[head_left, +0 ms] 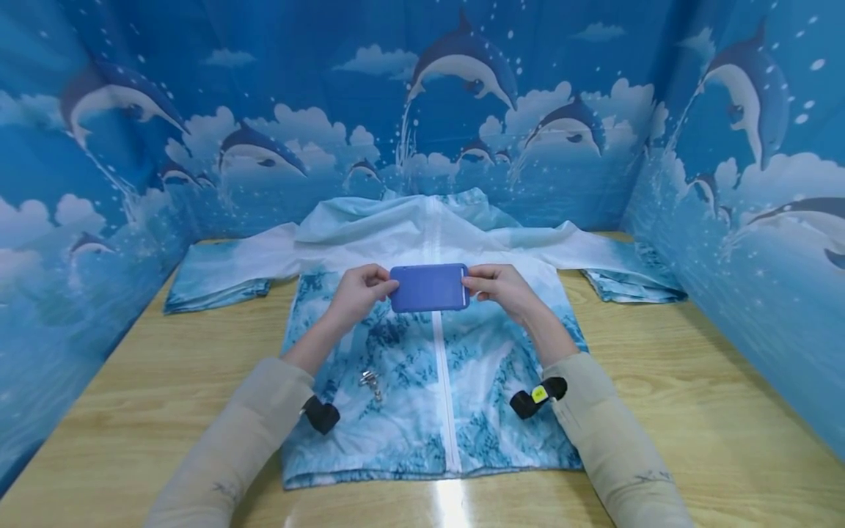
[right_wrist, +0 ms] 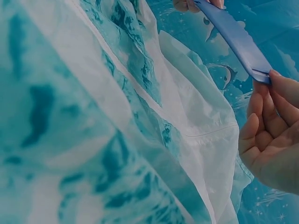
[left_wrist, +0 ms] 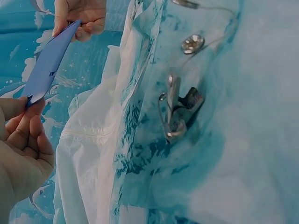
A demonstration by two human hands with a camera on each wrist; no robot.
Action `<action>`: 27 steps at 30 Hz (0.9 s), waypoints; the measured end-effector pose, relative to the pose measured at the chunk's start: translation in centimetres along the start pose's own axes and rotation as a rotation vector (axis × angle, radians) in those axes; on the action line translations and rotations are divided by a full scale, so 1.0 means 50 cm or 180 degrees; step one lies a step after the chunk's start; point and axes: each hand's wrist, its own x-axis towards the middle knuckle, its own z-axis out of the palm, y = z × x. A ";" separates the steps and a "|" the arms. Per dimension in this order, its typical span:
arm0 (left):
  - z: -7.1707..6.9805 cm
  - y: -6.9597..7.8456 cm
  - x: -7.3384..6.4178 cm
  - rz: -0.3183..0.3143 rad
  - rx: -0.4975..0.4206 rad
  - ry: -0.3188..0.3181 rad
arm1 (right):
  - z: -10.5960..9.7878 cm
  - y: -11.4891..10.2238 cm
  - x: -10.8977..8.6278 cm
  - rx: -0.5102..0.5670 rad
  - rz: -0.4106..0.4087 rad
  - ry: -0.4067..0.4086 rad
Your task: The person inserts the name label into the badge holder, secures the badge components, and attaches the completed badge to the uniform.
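A flat blue card holder is held level above the jacket, with a pale strip along its right end. The left hand pinches its left end between thumb and fingers. At the other end, the right hand pinches the right edge the same way. Beneath both hands a blue-and-white zip jacket lies spread out, hood to the back and sleeves out to the sides. On the jacket's lower left rests a metal badge clip with a clear strap and a snap button.
The wooden table shows on both sides of the jacket. Blue dolphin-printed curtains close off the back and both sides. Each folded cuff, left and right, lies near a side curtain.
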 end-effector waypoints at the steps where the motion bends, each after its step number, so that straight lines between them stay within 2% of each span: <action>1: -0.001 0.000 -0.001 -0.0006 -0.0013 -0.0019 | 0.000 0.000 0.000 -0.0012 -0.0004 0.0019; 6: -0.005 -0.003 -0.005 0.0048 -0.0088 -0.0150 | 0.000 0.000 -0.001 -0.0064 0.0035 0.0116; 12: -0.012 0.000 -0.009 0.0153 -0.0335 -0.0272 | -0.001 -0.003 -0.005 0.0014 0.0038 0.0166; 20: -0.009 0.006 -0.011 -0.0026 -0.0333 -0.0283 | -0.006 -0.002 -0.008 0.0086 0.0065 0.0148; 27: -0.007 0.006 -0.007 -0.0081 -0.0327 -0.0238 | -0.004 0.001 -0.007 0.0162 0.0070 0.0129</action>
